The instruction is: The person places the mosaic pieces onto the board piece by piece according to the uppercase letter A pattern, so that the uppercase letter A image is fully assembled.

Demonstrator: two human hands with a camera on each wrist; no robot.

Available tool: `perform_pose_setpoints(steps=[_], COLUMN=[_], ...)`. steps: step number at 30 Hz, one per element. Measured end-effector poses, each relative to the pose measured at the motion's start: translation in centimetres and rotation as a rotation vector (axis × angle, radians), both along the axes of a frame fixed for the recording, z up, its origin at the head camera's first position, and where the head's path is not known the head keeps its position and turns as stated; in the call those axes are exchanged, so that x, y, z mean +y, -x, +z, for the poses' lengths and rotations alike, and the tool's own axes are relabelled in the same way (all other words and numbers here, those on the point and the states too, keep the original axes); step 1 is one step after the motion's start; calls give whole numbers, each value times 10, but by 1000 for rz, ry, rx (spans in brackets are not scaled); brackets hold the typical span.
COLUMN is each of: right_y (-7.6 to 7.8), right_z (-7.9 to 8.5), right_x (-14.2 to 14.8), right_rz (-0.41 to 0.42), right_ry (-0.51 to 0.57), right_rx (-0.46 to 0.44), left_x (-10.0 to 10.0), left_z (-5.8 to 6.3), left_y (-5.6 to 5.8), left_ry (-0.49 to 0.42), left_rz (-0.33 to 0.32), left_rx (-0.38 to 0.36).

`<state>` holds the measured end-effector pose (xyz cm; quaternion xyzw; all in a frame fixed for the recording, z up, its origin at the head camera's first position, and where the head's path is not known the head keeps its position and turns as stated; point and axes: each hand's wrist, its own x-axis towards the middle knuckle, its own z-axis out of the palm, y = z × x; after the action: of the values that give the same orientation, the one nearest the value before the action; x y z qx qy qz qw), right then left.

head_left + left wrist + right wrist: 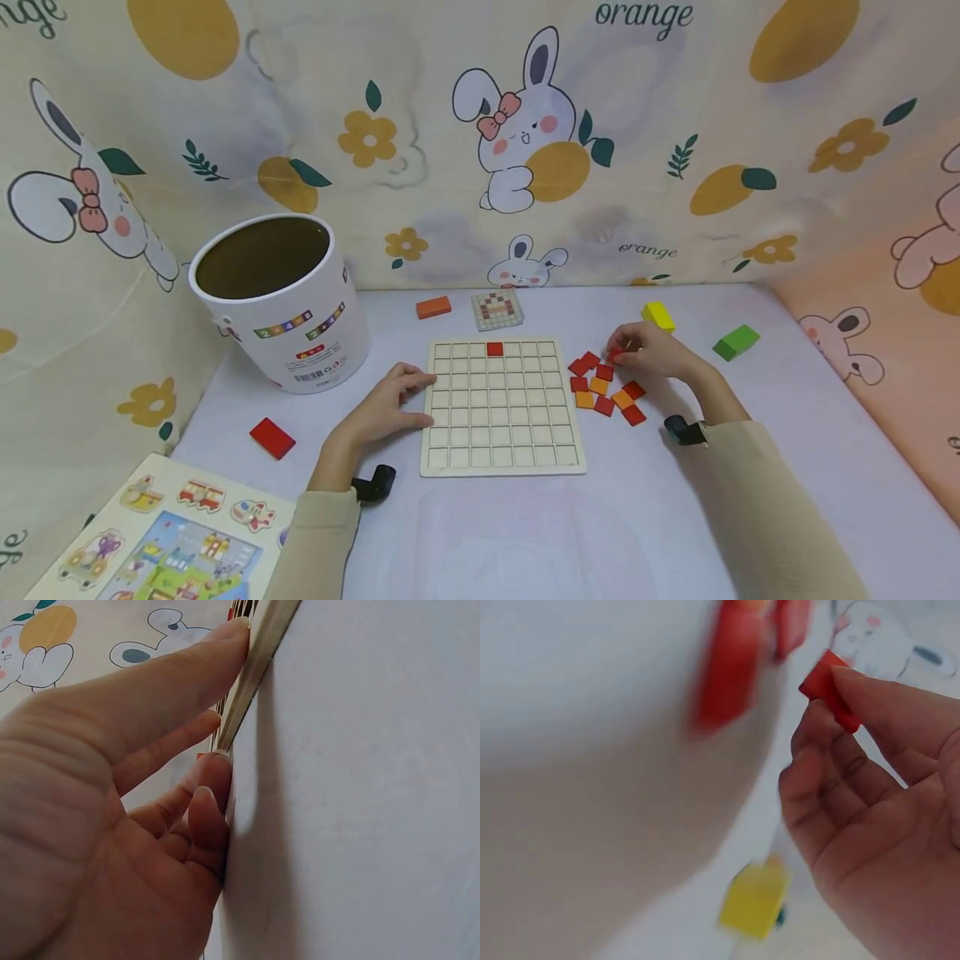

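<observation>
A pale wooden grid board (504, 417) lies on the table, with one red square tile (495, 349) in its top row. At the board's left edge, my left hand (386, 404) rests with thumb and fingertips touching the side; the left wrist view shows the thumb (187, 682) against the rim. My right hand (654, 350) pinches a small red square tile (829, 686) between thumb and index finger, over the far side of a loose spread of tiles. That spread, right of the board, mixes red tiles (603, 406) and orange tiles (598, 386).
Behind the board lie an orange block (433, 307) and a small pattern card (497, 309). Yellow (658, 316) and green (737, 342) blocks lie at the right. Leftward are a white bucket (322, 333), a red block (272, 438) and a picture puzzle board (172, 525).
</observation>
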<state>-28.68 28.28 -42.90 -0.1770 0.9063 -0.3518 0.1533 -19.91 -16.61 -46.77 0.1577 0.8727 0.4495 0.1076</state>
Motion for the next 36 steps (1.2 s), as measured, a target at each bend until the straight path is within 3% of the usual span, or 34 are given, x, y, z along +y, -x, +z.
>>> perform_pose_setpoints(steps=[3, 7, 12, 17, 23, 36], right_y=[8, 19, 25, 22, 18, 16], right_z=[8, 15, 11, 4, -1, -2], right_x=[-26, -75, -140, -182, -198, -201], right_rz=[15, 125, 315, 367, 349, 308], right_ry=[16, 74, 143, 132, 96, 19], right_rx=[2, -17, 12, 16, 34, 96], left_x=[0, 1, 0, 0, -1, 1], left_z=[0, -1, -2, -2, -3, 1], left_y=[0, 1, 3, 4, 4, 1], left_ry=[3, 4, 6, 14, 26, 1], left_rz=[3, 3, -3, -4, -18, -3], left_rx=[-3, -5, 1, 2, 12, 0])
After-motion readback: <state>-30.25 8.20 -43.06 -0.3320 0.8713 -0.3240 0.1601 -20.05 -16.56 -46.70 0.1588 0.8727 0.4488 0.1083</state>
